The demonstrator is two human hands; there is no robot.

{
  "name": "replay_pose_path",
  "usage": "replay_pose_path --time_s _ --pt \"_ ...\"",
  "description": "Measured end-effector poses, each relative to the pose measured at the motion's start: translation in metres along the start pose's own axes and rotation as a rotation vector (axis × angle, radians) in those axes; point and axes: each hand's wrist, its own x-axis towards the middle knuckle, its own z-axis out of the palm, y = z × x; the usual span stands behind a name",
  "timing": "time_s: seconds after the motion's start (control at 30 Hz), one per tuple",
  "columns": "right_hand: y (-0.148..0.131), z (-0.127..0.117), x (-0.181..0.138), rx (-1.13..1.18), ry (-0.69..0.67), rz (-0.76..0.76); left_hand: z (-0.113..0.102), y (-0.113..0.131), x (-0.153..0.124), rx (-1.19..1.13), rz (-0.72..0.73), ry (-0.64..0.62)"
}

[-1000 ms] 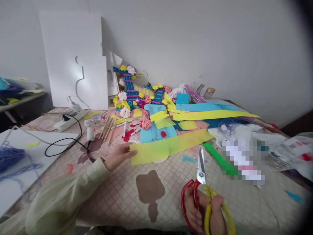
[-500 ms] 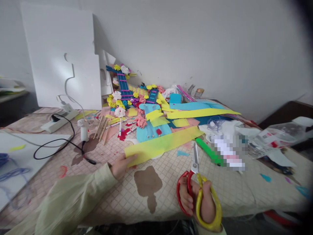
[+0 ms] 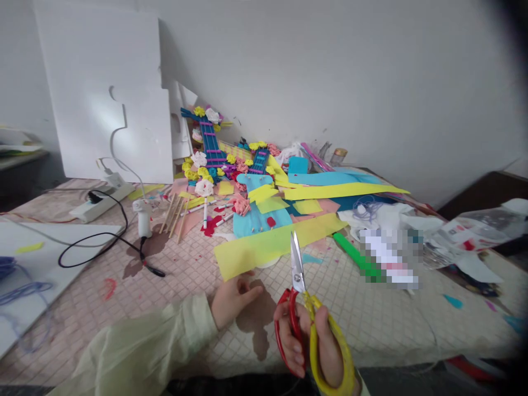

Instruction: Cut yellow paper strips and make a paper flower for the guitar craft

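Note:
My right hand (image 3: 305,338) grips a pair of scissors (image 3: 297,278) with one red and one yellow handle. Their blades point away from me, nearly together, and the tips overlap the yellow paper strip (image 3: 264,250) in the view. That strip lies slantwise across the table. Just below its left end is my left hand (image 3: 235,300), thumb stretched out and apart from the fingers, holding nothing I can see. Some of its fingertips are hidden at the strip's lower edge. Beyond the strip lies a light blue guitar-like cutout (image 3: 256,220).
A green cutter-like tool (image 3: 350,250) lies right of the strip. On the left are a white glue gun (image 3: 143,217), its black cable (image 3: 124,220) and a power strip (image 3: 101,201). Decorated craft pieces (image 3: 212,146) crowd the back. Clear plastic packaging (image 3: 466,228) sits at the right.
My left hand has let go of the strip's left end and moved right and towards me. My right hand has carried the scissors left. The strip stays nearly in place.

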Motion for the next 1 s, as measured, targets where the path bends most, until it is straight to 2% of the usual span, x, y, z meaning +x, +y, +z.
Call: replay_pose_path --time_s 0.1,0.17,0.4,0.57,0.67,0.9,1.0 --pt "0.001 0.001 0.001 -0.004 0.032 0.013 0.007 0.004 0.009 -0.002 0.037 0.139" --pt "0.002 0.002 0.001 0.008 0.061 0.024 0.013 0.008 0.015 -0.084 0.055 0.164" --pt "0.007 0.008 -0.004 0.095 0.080 0.072 0.041 0.025 0.032 -0.558 0.100 0.236" --pt "0.022 0.005 -0.002 0.037 0.117 0.119 0.042 0.031 0.045 -0.906 0.031 0.214" --pt "0.035 0.001 0.005 0.017 0.143 0.149 0.042 0.037 0.049 -0.967 0.042 0.200" --pt "0.062 -0.021 0.017 -0.034 0.150 0.097 0.041 0.059 0.037 -1.028 0.091 0.025" --pt "0.069 -0.031 0.020 -0.059 0.126 0.182 0.038 0.066 0.030 -1.043 0.085 -0.006"
